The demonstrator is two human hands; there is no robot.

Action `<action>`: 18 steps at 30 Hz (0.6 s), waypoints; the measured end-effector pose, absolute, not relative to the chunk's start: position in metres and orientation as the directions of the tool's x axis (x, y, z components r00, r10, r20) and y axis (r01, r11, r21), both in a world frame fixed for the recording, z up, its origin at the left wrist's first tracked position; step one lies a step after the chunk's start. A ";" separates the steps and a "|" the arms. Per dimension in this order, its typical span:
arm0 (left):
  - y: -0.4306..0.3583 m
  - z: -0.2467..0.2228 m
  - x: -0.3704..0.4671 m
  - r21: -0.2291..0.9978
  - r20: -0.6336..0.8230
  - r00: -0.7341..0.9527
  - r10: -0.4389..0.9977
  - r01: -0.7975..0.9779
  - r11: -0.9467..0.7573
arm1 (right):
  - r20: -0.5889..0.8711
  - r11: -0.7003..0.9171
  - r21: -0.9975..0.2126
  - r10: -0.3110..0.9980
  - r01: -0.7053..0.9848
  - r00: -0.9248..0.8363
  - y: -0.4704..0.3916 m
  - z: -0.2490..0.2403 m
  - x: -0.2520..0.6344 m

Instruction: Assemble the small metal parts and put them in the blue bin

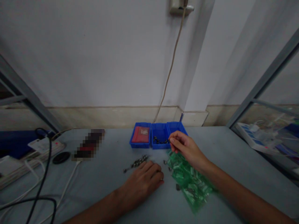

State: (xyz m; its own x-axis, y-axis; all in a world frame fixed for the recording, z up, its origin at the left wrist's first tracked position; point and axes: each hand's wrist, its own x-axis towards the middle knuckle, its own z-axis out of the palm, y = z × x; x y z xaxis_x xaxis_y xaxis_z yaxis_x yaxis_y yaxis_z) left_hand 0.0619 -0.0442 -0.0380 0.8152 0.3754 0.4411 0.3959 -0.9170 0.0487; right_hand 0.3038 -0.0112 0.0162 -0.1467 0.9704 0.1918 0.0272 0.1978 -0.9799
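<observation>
My left hand (146, 180) rests on the table, fingers curled together. A tiny glint shows at its fingertips, too small to name. Just beyond it lies a cluster of small metal parts (139, 161). My right hand (184, 146) is pinched at the front edge of the blue bins; whatever its fingertips hold is too small to make out. Small dark screw-like pieces (158, 140) lie in the middle blue bin (160, 127). Under my right wrist, green plastic bags (184, 174) contain small metal parts. A few loose metal pieces (177, 187) sit along the bags' left side.
The left blue bin (140, 145) holds a red packet (140, 134); the right blue bin (175, 126) is partly behind my hand. At left are a black round disc (61, 157), a power strip (48, 151) and cables (49, 168). A wall (105, 62) stands behind the table.
</observation>
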 end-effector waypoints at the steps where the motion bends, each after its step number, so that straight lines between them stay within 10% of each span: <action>1: -0.043 -0.040 0.062 0.048 0.456 0.802 0.386 0.411 -0.910 | 0.187 0.189 -0.982 0.972 -0.002 -0.139 -0.007 0.014 0.302; 18: -0.061 -0.012 0.076 -0.102 0.363 0.917 0.164 0.214 -0.971 | 0.201 0.200 -0.976 0.980 -0.090 -0.001 0.007 -0.014 0.320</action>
State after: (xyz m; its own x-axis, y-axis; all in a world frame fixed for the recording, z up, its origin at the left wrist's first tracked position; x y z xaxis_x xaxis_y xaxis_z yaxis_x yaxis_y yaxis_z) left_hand 0.0755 -0.0605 -0.0124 0.9172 0.1641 0.3631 0.2143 -0.9714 -0.1025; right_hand 0.3196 0.0069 -0.0143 -0.0006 0.9795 0.2012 -0.0898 0.2004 -0.9756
